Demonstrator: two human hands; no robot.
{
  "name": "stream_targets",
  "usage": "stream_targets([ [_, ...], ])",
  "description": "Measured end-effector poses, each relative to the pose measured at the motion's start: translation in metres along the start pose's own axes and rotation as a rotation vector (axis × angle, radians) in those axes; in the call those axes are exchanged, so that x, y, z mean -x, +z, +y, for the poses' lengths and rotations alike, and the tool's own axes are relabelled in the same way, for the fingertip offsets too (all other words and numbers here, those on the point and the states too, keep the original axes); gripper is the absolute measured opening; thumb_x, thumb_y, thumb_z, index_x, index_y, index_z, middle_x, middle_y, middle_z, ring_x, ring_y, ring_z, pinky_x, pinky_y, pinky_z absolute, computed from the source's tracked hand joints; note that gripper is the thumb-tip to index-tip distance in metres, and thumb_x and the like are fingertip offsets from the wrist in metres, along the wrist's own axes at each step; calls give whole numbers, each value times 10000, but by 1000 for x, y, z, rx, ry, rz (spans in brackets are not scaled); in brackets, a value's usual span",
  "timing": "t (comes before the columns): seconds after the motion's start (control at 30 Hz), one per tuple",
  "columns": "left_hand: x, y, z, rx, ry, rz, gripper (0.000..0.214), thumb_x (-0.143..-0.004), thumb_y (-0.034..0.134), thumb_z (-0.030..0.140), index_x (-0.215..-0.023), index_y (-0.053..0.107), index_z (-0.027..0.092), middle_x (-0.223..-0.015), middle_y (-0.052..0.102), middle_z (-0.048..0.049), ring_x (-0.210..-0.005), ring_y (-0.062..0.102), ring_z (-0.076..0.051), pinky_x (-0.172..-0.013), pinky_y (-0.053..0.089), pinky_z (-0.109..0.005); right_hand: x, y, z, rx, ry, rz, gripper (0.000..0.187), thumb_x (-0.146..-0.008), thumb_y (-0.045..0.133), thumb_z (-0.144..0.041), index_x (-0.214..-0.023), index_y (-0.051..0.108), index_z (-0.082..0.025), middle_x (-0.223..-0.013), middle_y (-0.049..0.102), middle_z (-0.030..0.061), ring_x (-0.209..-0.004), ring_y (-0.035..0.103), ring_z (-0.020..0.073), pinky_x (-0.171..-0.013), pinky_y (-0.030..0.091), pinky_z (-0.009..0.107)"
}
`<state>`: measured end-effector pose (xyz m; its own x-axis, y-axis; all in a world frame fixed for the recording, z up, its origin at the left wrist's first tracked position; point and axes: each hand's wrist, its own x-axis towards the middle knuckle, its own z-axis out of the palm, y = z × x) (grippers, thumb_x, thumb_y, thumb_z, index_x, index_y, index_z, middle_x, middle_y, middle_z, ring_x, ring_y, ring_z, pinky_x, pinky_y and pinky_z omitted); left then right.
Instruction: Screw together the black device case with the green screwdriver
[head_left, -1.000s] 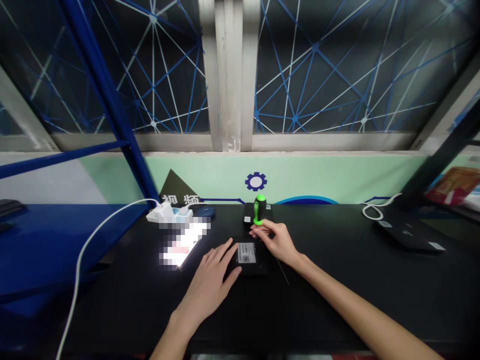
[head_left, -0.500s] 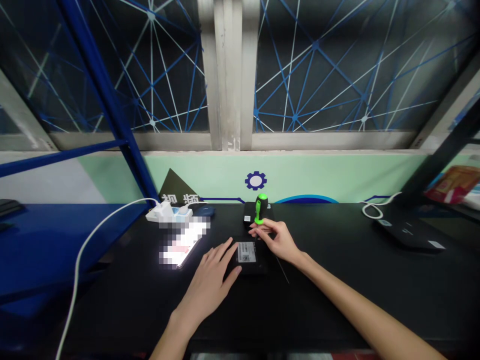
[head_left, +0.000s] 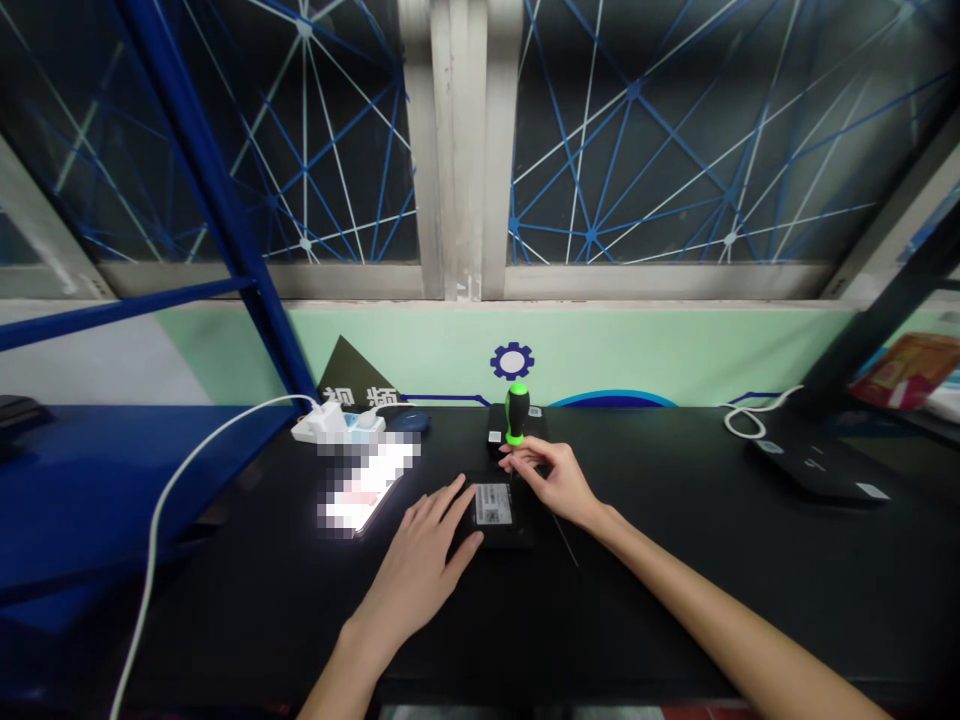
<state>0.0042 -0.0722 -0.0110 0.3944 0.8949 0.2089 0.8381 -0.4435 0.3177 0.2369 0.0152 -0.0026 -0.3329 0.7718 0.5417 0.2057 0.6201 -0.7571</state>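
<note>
Head view: right fingers pinch a black-and-green screwdriver; left fingers, spread, touch a flat black rectangular device beside them.

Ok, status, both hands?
Left hand on black, white-labelled rectangular device. Right hand grips upright green-and-black screwdriver below its handle. Another black box beyond.

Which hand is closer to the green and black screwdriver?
Right. The right hand pinches the screwdriver; the left hand is farther away, to its left, touching the black box.
</note>
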Motion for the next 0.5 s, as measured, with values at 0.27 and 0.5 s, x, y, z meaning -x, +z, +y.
stream_targets([
  [0.27, 0, -1, 1, 4, -7, -15, 510, -1040, 342, 514, -1524, 312, 354, -1609, 296, -20, -1423, 375, -301, -1130, 343, -548, -1, 1, 0, 20, 47, 69, 177, -891, 670, -364, -906, 689, -189, -806, 760, 60, -694, 720, 199, -636, 581, 302],
  [0.5, 0, -3, 2, 11, -13, -24, 507, -1040, 346, 509, -1520, 320, 345, -1603, 310, -28, -1427, 368, -297, -1136, 336, -544, 0, 3, 2, -16, 42, 148, 177, -891, 681, -363, -936, 671, -192, -779, 733, 52, -682, 705, 192, -647, 583, 301],
])
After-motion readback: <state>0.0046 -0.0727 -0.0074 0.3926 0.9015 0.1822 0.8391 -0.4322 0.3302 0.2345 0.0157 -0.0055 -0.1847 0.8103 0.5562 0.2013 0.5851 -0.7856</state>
